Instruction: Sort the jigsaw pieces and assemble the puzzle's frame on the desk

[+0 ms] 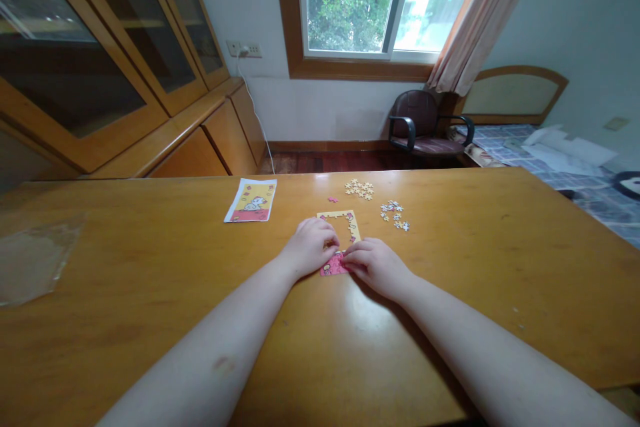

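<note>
A partly assembled jigsaw puzzle (333,265) lies on the table, with a yellow border around a gap and a pink lower part. My left hand (311,247) rests over its left edge, the fingers bent and closed against it. Over the right side of the pink part, my right hand (377,265) has its fingertips pressed together on the surface. Whether a loose piece is between those fingertips is hidden. One pink puzzle piece (333,199) lies just beyond the border.
Yellow puzzle pieces (359,188) and white patterned pieces (395,208) lie in loose groups behind and to the right. A picture sheet (253,201) sits left of the puzzle. A clear plastic bag (37,260) lies at the far left of the wooden table (500,267).
</note>
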`<action>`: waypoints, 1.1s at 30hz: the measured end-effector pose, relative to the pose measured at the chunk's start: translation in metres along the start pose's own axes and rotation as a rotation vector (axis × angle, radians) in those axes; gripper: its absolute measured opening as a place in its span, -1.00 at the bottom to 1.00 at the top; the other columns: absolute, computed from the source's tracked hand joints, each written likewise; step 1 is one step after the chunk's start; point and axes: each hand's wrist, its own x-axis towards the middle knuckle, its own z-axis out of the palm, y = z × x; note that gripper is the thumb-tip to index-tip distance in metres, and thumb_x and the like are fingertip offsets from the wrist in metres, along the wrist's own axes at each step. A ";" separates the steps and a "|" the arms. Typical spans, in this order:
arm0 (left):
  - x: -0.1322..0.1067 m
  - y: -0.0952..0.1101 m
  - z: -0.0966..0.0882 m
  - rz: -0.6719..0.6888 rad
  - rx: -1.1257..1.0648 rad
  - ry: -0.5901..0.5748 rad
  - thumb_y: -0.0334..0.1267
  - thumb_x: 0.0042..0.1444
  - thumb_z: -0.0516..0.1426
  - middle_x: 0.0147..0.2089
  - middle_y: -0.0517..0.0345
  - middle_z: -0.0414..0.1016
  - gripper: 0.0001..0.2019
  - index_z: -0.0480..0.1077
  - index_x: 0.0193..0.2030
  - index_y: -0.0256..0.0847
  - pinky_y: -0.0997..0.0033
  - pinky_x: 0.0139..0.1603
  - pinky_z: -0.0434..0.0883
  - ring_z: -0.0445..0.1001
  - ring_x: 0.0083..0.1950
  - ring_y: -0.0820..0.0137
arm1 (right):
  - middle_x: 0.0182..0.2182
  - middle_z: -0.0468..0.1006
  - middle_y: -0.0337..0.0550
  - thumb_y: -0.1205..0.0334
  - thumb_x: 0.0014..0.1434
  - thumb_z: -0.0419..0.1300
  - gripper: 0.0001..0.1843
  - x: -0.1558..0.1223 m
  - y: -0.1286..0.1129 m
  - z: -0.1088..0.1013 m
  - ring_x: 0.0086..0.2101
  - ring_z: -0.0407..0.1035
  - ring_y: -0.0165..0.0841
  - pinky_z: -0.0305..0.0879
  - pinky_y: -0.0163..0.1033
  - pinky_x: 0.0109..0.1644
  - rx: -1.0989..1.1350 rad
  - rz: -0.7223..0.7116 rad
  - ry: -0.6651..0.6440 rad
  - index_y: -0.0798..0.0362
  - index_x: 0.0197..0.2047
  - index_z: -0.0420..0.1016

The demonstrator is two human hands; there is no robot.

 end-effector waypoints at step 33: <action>-0.003 -0.004 0.003 0.168 -0.081 -0.028 -0.48 0.01 0.13 -0.18 0.19 0.51 -0.75 0.56 -0.46 -0.06 0.22 0.08 0.27 0.40 -0.08 0.35 | -0.36 0.52 -0.14 0.39 0.14 0.13 -0.79 -0.005 -0.005 -0.012 -0.28 0.35 -0.32 0.22 -0.19 -0.12 -0.075 0.093 -0.068 0.01 -0.24 0.58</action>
